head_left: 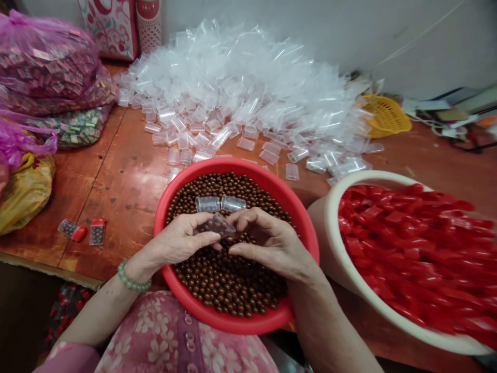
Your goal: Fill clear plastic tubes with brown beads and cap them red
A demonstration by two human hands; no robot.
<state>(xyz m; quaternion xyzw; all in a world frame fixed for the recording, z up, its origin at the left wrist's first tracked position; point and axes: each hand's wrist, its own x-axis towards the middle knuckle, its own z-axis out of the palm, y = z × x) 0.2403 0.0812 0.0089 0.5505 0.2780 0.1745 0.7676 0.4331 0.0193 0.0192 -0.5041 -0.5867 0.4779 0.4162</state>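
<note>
My left hand (pixel 184 239) holds a small clear container (pixel 218 226) with dark balls inside, pinched between thumb and fingers, its right end angled toward the other hand. Close beside that end is my right hand (pixel 267 243), thumb and forefinger curled toward each other; whether anything small is between them I cannot make out. Both hands are over a red basin (pixel 305 223) full of shiny brown balls (pixel 233 290). Two clear containers (pixel 207 204) lie end to end on the balls, just beyond my hands.
A heap of clear containers (pixel 248 88) covers the table's back. At right stands a cream tub (pixel 349 274) of red caps (pixel 411 259). Two filled, red-capped containers (pixel 97 232) lie at left, near plastic bags (pixel 50 57). A yellow basket (pixel 386 116) sits behind the tub.
</note>
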